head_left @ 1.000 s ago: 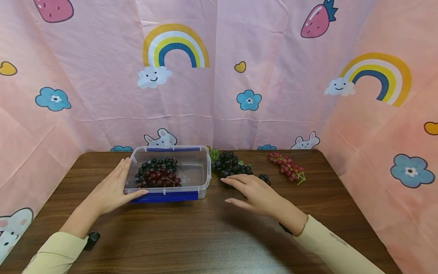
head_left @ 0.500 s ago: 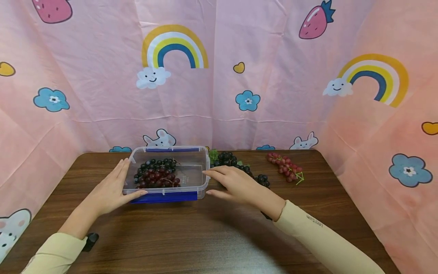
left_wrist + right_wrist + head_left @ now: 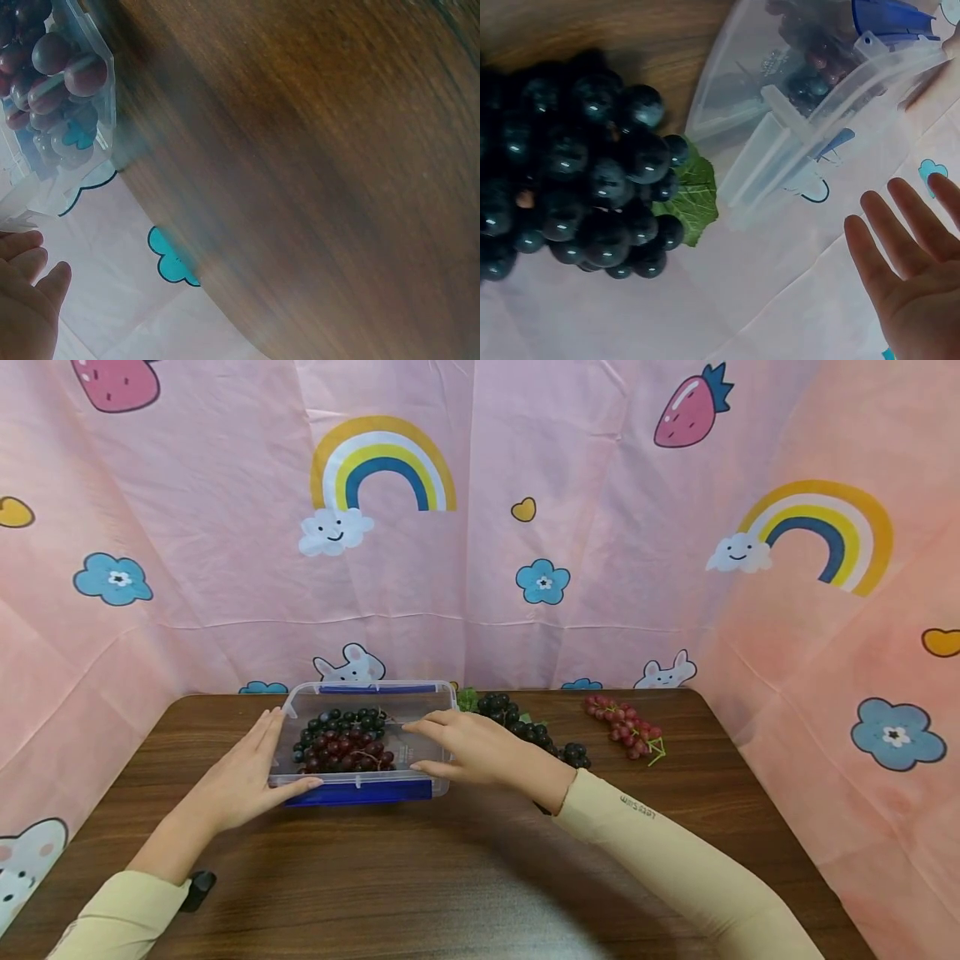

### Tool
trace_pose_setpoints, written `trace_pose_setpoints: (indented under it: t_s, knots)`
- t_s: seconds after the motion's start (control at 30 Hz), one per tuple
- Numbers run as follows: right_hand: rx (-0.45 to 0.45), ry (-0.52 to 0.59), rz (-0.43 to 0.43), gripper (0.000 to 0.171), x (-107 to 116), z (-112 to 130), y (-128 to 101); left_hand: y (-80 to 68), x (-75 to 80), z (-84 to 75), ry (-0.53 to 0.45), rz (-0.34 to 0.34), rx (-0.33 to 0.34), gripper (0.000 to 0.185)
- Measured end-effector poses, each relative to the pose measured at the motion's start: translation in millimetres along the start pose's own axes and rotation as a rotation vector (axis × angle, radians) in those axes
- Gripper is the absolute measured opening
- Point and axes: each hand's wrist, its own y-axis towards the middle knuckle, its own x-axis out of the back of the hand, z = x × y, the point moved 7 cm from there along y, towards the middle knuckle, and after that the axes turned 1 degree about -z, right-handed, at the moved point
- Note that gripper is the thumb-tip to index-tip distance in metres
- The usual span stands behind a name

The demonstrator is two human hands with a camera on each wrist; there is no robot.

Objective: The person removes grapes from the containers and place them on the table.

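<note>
A clear plastic food container (image 3: pixel 447 787) with a blue front clip (image 3: pixel 375 792) stands on the left half of the table. Through its clear plastic I see dark and red grapes (image 3: pixel 348 745). My left hand (image 3: pixel 232 785) rests on its left end, fingers straight along the side and thumb over the front rim. My right hand (image 3: pixel 480 750) is over the container's right end with fingers extended, holding nothing; in the right wrist view its fingers (image 3: pixel 900 232) are spread apart from the plastic. In the left wrist view, the left hand (image 3: pixel 30 300) is by a container corner.
A bunch of black grapes (image 3: pixel 517 718) with green leaves lies right of the container, partly behind my right arm. Farther right is a bunch of red grapes (image 3: pixel 626 727) with a green stem. A pink printed cloth (image 3: pixel 480 568) surrounds the brown wooden table (image 3: pixel 360 877).
My right hand has moved left from in front of the black grapes to over the container's right end. My left hand and the container have stayed in place.
</note>
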Motion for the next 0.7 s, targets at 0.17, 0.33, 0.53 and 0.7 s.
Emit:
trace_pose_setpoints:
  t_s: [0.17, 0.33, 0.53, 0.7]
  knots:
    - [-0.028, -0.014, 0.065, 0.057, -1, 2, 14, -0.1, 0.1, -0.4, -0.001, -0.004, -0.002, 0.127]
    - [-0.035, -0.025, 0.122, 0.056, -5, 4, 30, -0.3, 0.8, -0.3, 0.000, -0.012, -0.006, 0.126]
    - [-0.047, -0.089, 0.193, 0.058, -20, 9, 53, -0.6, 1.1, 0.0, 0.001, -0.020, -0.016, 0.125]
    - [-0.060, -0.142, 0.255, 0.058, -35, 15, 70, -0.1, -0.1, -0.3, -0.002, -0.010, -0.010, 0.125]
